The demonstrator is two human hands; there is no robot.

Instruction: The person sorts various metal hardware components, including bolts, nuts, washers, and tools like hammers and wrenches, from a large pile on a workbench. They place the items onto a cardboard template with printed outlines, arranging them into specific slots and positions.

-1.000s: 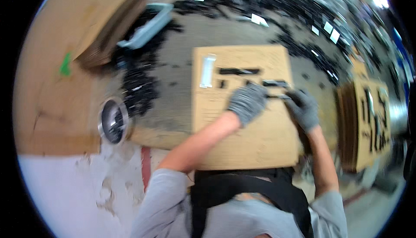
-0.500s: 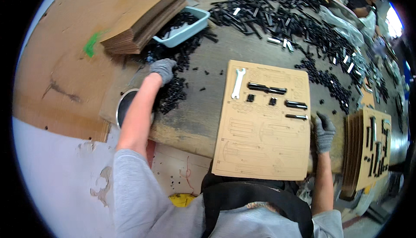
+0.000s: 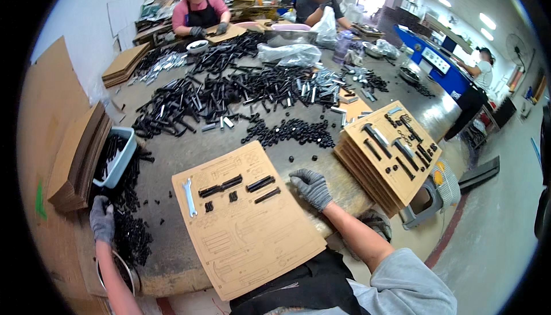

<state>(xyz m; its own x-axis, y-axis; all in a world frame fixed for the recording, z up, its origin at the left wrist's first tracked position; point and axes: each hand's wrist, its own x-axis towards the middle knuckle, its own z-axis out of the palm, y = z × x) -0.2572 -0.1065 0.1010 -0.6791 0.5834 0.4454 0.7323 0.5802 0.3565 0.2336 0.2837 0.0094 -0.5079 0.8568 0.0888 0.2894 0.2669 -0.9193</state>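
Near the surface's front edge lies a brown cardboard template (image 3: 247,223) carrying a silver wrench (image 3: 189,195) and black bolts (image 3: 221,186). Right hand (image 3: 311,187), gloved, rests flat and spread on the template's right corner, gripping nothing. Left hand (image 3: 102,220) presses into a pile of small black parts (image 3: 131,234) at the left edge; its grip cannot be told. Farther back, long black bolts (image 3: 229,94) cover the surface.

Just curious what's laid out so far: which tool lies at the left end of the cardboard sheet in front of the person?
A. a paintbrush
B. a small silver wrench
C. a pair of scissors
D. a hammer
B: a small silver wrench lies on the cardboard sheet, left of the black parts.
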